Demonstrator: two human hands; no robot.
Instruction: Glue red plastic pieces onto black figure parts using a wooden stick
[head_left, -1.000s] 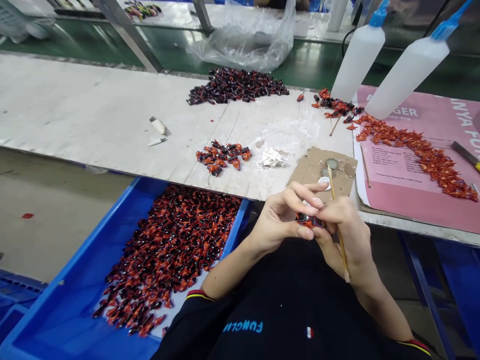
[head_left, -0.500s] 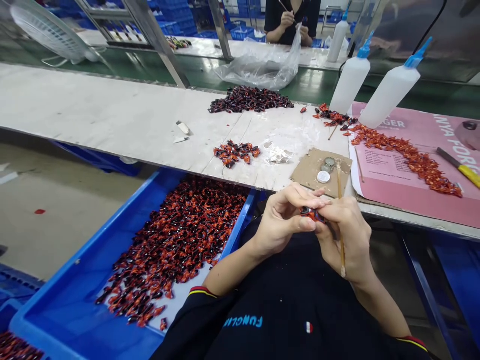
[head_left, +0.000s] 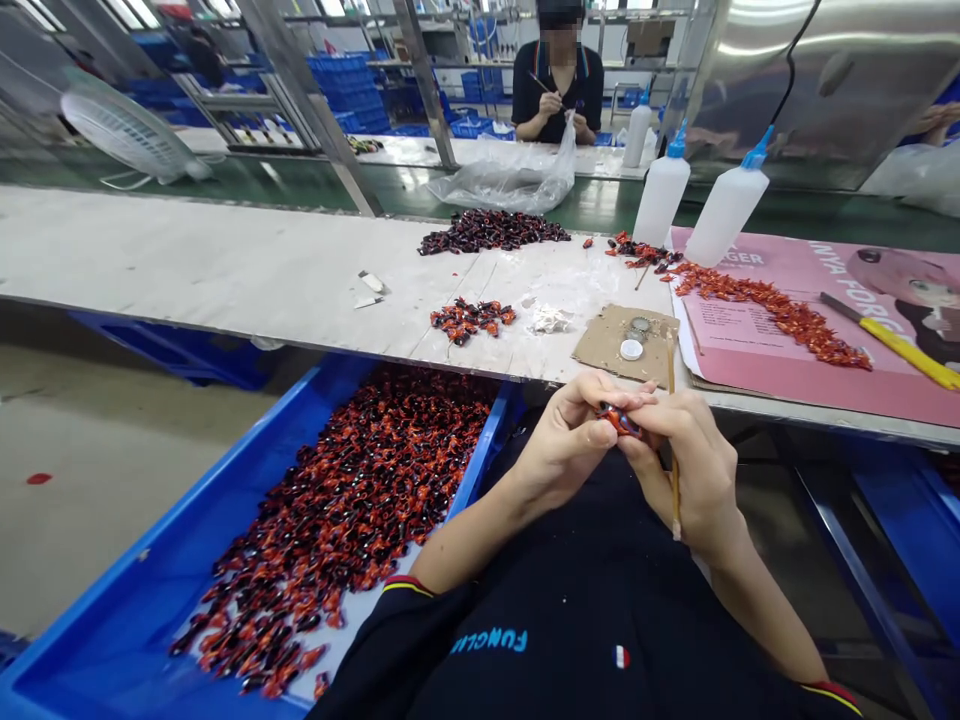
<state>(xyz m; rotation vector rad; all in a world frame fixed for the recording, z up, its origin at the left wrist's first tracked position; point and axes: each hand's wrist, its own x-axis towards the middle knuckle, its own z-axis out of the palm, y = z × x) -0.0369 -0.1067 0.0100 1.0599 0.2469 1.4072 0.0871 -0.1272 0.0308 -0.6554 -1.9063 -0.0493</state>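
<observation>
My left hand [head_left: 571,440] and my right hand [head_left: 686,470] meet above my lap, just below the table edge. Both pinch one small red-and-black piece [head_left: 616,418] between their fingertips. A thin wooden stick [head_left: 673,440] is also gripped upright in my right hand, its tip reaching up to the cardboard scrap [head_left: 607,340]. On that cardboard sit a white cap [head_left: 631,349] and a grey glue blob. To my left, a blue bin [head_left: 127,620] holds a large heap of the same red-and-black pieces [head_left: 352,500].
The white table [head_left: 187,270] carries a small pile [head_left: 471,318], a dark pile [head_left: 491,230], a red row [head_left: 765,305] on a pink poster [head_left: 825,380], two squeeze bottles [head_left: 660,195], a clear bag [head_left: 510,175] and a yellow-handled tool [head_left: 900,345]. Another person [head_left: 556,90] works opposite.
The view has tilted upward, revealing the person across the line and a fan. My hands stay together on the small piece, the stick still held upright.
</observation>
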